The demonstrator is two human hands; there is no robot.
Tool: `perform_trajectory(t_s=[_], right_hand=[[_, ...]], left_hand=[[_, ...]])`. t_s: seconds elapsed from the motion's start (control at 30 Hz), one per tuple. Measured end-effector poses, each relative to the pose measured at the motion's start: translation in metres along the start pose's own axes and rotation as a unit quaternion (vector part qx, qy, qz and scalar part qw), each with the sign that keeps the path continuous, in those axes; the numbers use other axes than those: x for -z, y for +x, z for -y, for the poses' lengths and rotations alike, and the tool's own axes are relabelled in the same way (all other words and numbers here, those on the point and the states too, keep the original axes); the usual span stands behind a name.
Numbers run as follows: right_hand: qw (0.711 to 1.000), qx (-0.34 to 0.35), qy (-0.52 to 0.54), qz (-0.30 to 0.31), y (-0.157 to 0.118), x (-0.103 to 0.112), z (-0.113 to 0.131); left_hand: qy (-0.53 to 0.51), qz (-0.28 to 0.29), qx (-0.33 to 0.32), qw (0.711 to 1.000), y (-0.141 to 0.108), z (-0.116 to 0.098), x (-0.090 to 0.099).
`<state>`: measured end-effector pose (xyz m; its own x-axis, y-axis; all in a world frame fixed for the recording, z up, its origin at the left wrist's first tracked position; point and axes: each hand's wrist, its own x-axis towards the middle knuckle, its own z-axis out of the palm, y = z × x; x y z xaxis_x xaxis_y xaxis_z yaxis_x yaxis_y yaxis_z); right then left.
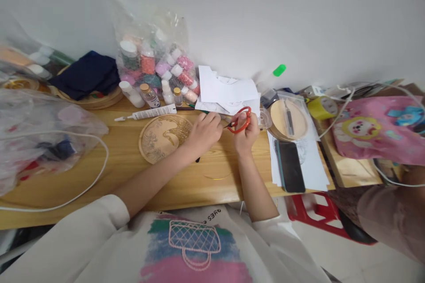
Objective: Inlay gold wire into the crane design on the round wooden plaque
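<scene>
Red-handled scissors (244,120) are held in my right hand (246,135), with their blades pointing left toward my left hand (206,131). My left hand has its fingers pinched together beside the blade tips; what they hold is too small to make out. Left of my left hand lies a round wooden disc (159,138) with a bird-like design on it, partly covered by my left forearm. A thin golden wire (221,178) rests on the wooden table (199,190) in front of my hands.
Behind the disc are a white glue tube (154,112), small bottles (150,96) and a clear bag of colored jars (148,64). White papers (229,90) lie behind my hands. To the right are a phone (290,167), a round wooden piece (296,119) and a pink bag (381,128) near another person's arm.
</scene>
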<state>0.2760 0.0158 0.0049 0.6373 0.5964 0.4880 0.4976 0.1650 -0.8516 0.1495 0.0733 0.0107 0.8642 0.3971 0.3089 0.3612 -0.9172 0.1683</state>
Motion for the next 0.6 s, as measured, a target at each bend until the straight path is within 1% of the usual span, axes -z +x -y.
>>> perform_trajectory(t_s=[0.07, 0.1, 0.2, 0.27, 0.33, 0.37, 0.4, 0.43, 0.47, 0.5, 0.53, 0.6], right_hand=[[1.000, -0.011, 0.010, -0.015, 0.001, 0.000, -0.001], [0.999, -0.017, 0.017, -0.021, 0.001, 0.001, -0.001], [0.997, -0.046, 0.042, -0.037, 0.009, 0.004, 0.002], [0.995, -0.073, 0.056, -0.037, 0.017, 0.012, 0.006], [0.992, -0.110, 0.061, -0.025, 0.026, 0.027, 0.012], [0.990, -0.131, 0.059, -0.013, 0.031, 0.038, 0.015], [0.988, -0.149, 0.050, 0.005, 0.034, 0.049, 0.018], [0.983, -0.178, 0.008, 0.052, 0.036, 0.061, 0.021], [0.976, -0.191, -0.049, 0.092, 0.036, 0.072, 0.023], [0.963, -0.192, -0.122, 0.142, 0.035, 0.082, 0.025], [0.941, -0.189, -0.203, 0.195, 0.033, 0.091, 0.026], [0.910, -0.197, -0.262, 0.253, 0.027, 0.101, 0.027]], left_hand=[[-0.029, 0.000, -0.021, 0.999, -0.016, -0.006, 0.007], [-0.050, 0.004, -0.047, 0.998, -0.026, -0.011, 0.010], [-0.125, 0.031, -0.156, 0.979, -0.057, -0.031, 0.014], [-0.153, 0.046, -0.208, 0.965, -0.072, -0.043, 0.009], [-0.164, 0.054, -0.228, 0.958, -0.080, -0.051, 0.000], [-0.164, 0.056, -0.227, 0.958, -0.081, -0.053, -0.006], [-0.161, 0.056, -0.219, 0.961, -0.081, -0.054, -0.011], [-0.157, 0.056, -0.206, 0.964, -0.080, -0.054, -0.015], [-0.151, 0.055, -0.190, 0.969, -0.078, -0.054, -0.019], [-0.144, 0.053, -0.173, 0.973, -0.076, -0.053, -0.021], [-0.138, 0.052, -0.155, 0.977, -0.074, -0.053, -0.023], [-0.125, 0.050, -0.120, 0.984, -0.070, -0.053, -0.024]])
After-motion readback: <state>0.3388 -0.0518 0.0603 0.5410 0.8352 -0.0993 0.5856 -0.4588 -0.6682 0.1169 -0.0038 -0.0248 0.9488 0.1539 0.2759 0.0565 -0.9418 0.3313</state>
